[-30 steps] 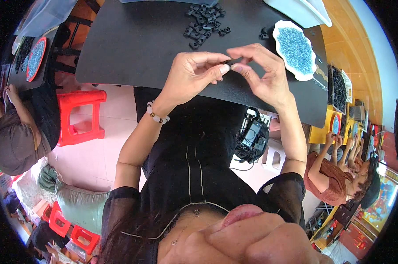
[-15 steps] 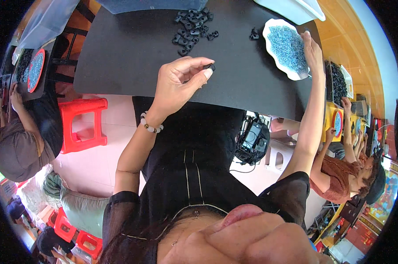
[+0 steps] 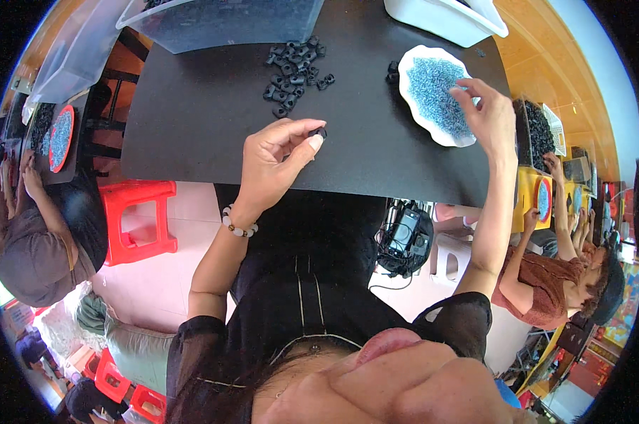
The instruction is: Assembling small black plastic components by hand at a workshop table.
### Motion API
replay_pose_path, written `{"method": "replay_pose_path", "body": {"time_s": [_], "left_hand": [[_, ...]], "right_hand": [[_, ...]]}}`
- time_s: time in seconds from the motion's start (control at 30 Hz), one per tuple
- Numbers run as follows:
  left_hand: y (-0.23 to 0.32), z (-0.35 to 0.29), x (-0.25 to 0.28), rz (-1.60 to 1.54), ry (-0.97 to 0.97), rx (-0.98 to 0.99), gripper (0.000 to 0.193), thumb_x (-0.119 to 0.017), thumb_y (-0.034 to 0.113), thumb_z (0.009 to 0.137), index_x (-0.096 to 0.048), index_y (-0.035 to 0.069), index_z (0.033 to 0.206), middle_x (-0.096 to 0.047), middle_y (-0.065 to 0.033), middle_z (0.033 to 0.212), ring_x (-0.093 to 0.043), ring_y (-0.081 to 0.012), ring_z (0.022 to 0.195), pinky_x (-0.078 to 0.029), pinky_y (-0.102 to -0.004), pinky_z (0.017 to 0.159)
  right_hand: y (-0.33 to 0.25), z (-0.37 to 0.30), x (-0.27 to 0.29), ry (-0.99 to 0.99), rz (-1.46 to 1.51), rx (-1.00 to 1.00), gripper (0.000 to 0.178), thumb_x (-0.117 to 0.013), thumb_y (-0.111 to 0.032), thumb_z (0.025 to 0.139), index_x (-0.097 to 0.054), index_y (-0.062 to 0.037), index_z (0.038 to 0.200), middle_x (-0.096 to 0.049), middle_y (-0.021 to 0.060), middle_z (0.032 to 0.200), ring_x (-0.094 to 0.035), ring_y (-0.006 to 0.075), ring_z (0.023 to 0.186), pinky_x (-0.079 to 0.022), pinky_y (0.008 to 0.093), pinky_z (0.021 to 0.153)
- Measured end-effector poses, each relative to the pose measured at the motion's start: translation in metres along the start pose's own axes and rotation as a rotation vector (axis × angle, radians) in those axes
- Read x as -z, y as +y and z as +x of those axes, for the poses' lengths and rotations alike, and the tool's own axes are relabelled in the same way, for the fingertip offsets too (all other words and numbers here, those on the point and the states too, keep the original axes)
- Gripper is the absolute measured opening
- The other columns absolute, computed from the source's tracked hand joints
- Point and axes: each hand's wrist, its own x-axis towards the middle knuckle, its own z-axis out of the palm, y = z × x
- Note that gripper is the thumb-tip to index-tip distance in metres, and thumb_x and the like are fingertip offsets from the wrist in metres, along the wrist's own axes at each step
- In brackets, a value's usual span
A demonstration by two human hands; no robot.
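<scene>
My left hand [image 3: 273, 159] pinches a small black plastic part [image 3: 319, 132] between thumb and fingertips, just above the near side of the dark table. A white scalloped dish [image 3: 443, 139] stands on the right, heaped with tiny blue translucent pieces [image 3: 432, 85]. Over these pieces, my right hand [image 3: 490, 120] has thumb and forefinger drawn together in a pinch; whatever is between the tips is too small to make out. Ahead of my left hand lies a loose pile of similar black parts [image 3: 291, 74]. Another black part [image 3: 393, 71] sits against the dish's left rim.
A clear plastic bin [image 3: 227, 28] stands at the table's far left and a white bin [image 3: 447, 21] at the far right. A red stool [image 3: 139, 219] is on the floor to the left. Co-workers sit on both sides, near dishes of blue pieces.
My right hand has gone from the dish's right rim to over the blue pieces. The dish is closer to the black part beside it. My left hand keeps its pinch; the whole view has shifted.
</scene>
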Motion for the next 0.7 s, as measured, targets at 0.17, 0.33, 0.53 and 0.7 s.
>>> {"method": "replay_pose_path", "body": {"time_s": [0.17, 0.33, 0.53, 0.7], "left_hand": [[0.004, 0.001, -0.004, -0.053, 0.066, 0.041, 0.022, -0.068, 0.003, 0.088, -0.071, 0.001, 0.11, -0.063, -0.0006, 0.089, -0.056, -0.0038, 0.073, -0.045, -0.0191, 0.064], [-0.001, 0.001, -0.002, -0.012, 0.061, 0.018, 0.022, -0.067, 0.005, 0.09, -0.07, 0.0, 0.112, -0.064, -0.0022, 0.09, -0.057, -0.0045, 0.074, -0.044, -0.0185, 0.062], [-0.004, 0.0, -0.003, 0.004, 0.054, -0.018, 0.023, -0.065, 0.006, 0.091, -0.069, -0.001, 0.113, -0.066, -0.004, 0.092, -0.057, -0.0056, 0.073, -0.044, -0.0184, 0.06], [-0.001, 0.0, -0.004, -0.001, 0.05, -0.007, 0.023, -0.064, 0.005, 0.092, -0.069, -0.001, 0.113, -0.065, -0.0037, 0.092, -0.057, -0.0059, 0.073, -0.045, -0.0187, 0.061]], "right_hand": [[0.006, 0.003, -0.013, -0.097, 0.068, 0.166, 0.015, -0.069, -0.017, 0.084, -0.071, -0.0059, 0.095, -0.069, 0.0132, 0.087, -0.067, 0.0291, 0.075, -0.051, 0.039, 0.069], [0.007, 0.004, -0.016, -0.114, 0.087, 0.156, 0.013, -0.069, -0.012, 0.084, -0.07, -0.0041, 0.094, -0.07, 0.0139, 0.087, -0.066, 0.0274, 0.073, -0.051, 0.0376, 0.069], [0.008, 0.002, -0.013, -0.151, 0.152, 0.201, 0.012, -0.067, -0.007, 0.083, -0.07, -0.0033, 0.095, -0.07, 0.0141, 0.087, -0.066, 0.0259, 0.072, -0.051, 0.0351, 0.07], [0.013, 0.003, -0.009, -0.103, 0.335, 0.157, 0.013, -0.066, -0.007, 0.085, -0.069, -0.0013, 0.097, -0.071, 0.0107, 0.084, -0.066, 0.0171, 0.075, -0.051, 0.0307, 0.072]]}}
